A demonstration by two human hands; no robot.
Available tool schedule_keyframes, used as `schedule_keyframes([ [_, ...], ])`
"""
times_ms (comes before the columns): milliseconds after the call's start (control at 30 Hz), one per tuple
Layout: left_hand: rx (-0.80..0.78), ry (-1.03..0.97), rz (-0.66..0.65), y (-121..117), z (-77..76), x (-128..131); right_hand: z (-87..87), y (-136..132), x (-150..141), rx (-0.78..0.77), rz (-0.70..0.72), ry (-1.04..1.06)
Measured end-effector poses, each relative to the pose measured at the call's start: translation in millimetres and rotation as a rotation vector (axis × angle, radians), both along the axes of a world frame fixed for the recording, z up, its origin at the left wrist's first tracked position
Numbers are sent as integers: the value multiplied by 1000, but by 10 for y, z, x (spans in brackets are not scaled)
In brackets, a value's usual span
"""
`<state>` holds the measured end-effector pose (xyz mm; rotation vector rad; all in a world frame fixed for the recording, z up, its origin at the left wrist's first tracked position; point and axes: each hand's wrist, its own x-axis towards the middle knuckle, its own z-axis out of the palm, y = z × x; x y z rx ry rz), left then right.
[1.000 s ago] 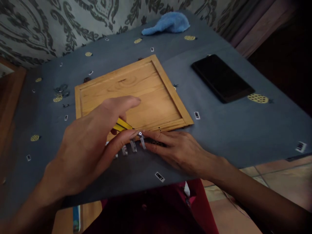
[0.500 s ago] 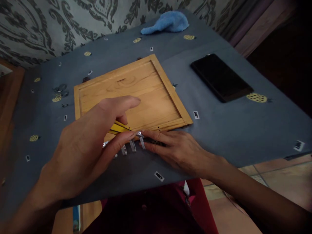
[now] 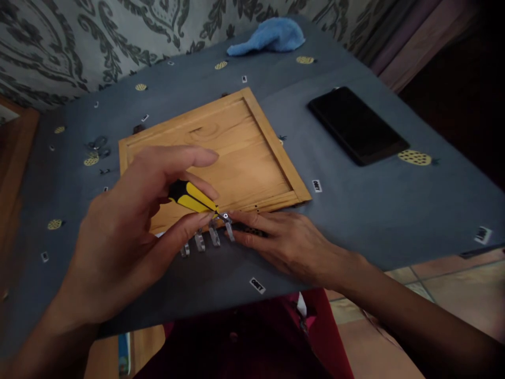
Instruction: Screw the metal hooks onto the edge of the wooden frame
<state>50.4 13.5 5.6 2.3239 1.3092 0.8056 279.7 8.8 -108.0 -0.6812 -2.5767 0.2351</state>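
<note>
My left hand [image 3: 134,231] is closed round a yellow and black screwdriver [image 3: 191,197], its tip on a screw [image 3: 225,216] at the near edge of a flat wooden panel [image 3: 236,142]. A metal rack of several hooks [image 3: 207,239] lies along that edge. My right hand [image 3: 288,242] rests flat beside the screw, fingers pressed on the dark end of the hook rack against the panel's front edge.
The panel lies on a table under a grey-blue cloth [image 3: 374,205]. A black phone [image 3: 357,126] sits at the right. A blue rag [image 3: 270,36] lies at the far edge by a patterned curtain. Small dark fittings [image 3: 98,143] lie left of the panel.
My left hand has rolled back and lifted its fingers, so more of the screwdriver handle shows. The right hand has stayed where it was.
</note>
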Motion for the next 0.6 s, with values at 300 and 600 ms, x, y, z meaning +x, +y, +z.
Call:
schedule_keyframes([
  [300, 260, 209, -26, 25, -44, 47, 21, -3, 1, -17, -6, -32],
  [600, 172, 146, 0, 8, -2, 48, 13, -2, 8, -21, 2, -21],
])
